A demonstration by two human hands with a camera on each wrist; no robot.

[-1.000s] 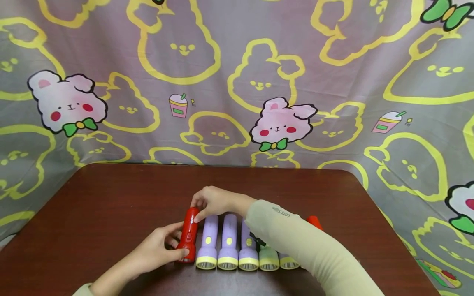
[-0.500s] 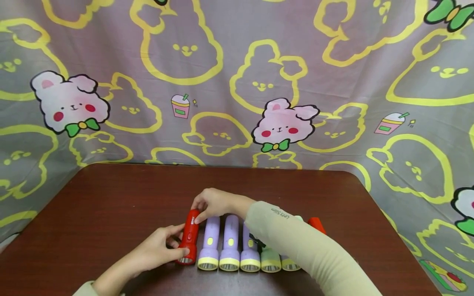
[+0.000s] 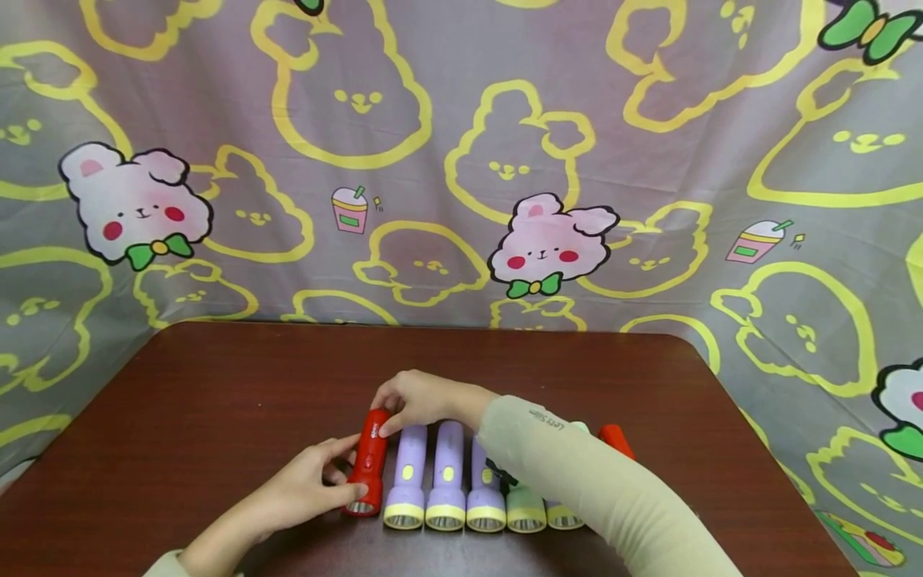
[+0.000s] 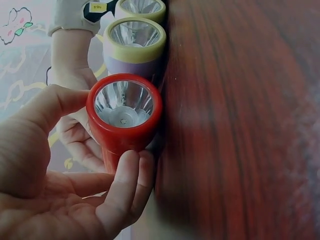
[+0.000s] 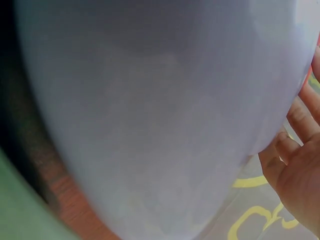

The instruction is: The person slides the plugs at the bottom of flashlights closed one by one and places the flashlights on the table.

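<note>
A red flashlight (image 3: 369, 461) lies at the left end of a row, its lens toward me. My left hand (image 3: 306, 485) holds its head, thumb on one side and curled fingers on the other, as the left wrist view shows. At the tail end, my right hand (image 3: 421, 397) pinches the same flashlight between thumb and fingers. Just right of it lie purple flashlights with yellow rims, the nearest purple flashlight (image 3: 408, 477) a small gap away. A blurred pale purple surface (image 5: 160, 120) fills most of the right wrist view.
My right forearm (image 3: 598, 473) crosses over the row. Partly beneath it are a green flashlight (image 3: 526, 509), another purple flashlight (image 3: 565, 515) and a red end (image 3: 616, 439). All rest on a dark brown table (image 3: 252, 377), with a patterned curtain (image 3: 433, 160) behind.
</note>
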